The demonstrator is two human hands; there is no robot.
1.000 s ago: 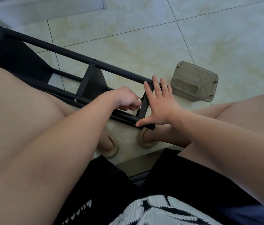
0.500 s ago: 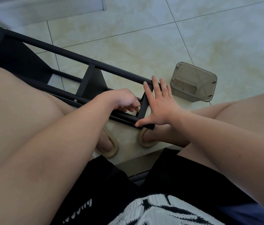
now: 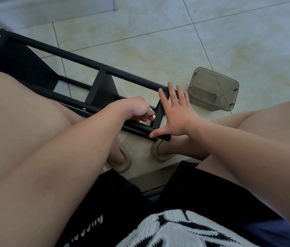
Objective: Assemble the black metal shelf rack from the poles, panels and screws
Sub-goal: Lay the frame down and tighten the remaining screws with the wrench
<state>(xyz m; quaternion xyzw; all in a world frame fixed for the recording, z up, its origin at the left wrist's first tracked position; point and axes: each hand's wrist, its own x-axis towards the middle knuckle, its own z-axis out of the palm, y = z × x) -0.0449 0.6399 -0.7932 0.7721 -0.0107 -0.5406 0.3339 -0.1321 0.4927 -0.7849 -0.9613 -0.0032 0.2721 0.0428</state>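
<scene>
**Head view: end panel braced flat while the left fingers work at its joint**

The black shelf rack (image 3: 103, 91) lies on its side on the tiled floor (image 3: 158, 41), running from 10 o'clock down to the middle of the frame, between the seated person's knees. Lying it down puts its end within reach of both hands and makes each joint easy to get at.

The right hand (image 3: 176, 114) is spread, with straight fingers laid flat against the outer face of the end panel (image 3: 159, 113). Its fingertips reach the far pole (image 3: 80, 56) at 12 o'clock and its thumb rests on the tip of the near pole (image 3: 135, 128) at 7 o'clock. This looks like a brace: it holds the panel square between the two poles and pushes back against pressure from the other side.

The left hand (image 3: 139, 111) comes in from 9 o'clock with its fingers curled together and their tips at the panel's inner face, just by the near pole. What they hold is hidden, so I cannot tell whether they pinch a screw or only feel for the hole. Threading a fastener is the likely step.

Screw heads (image 3: 104, 64) already show on the poles at the middle panel, so the work seems well along, with this end joint still open.

A translucent plastic container (image 3: 213, 90) sits on the floor at 2 o'clock of the hands, near but apart. It may be the hardware box, though no contents can be made out. Two sandalled feet (image 3: 160, 154) rest at 6 o'clock, just beside the rack's end.
</scene>
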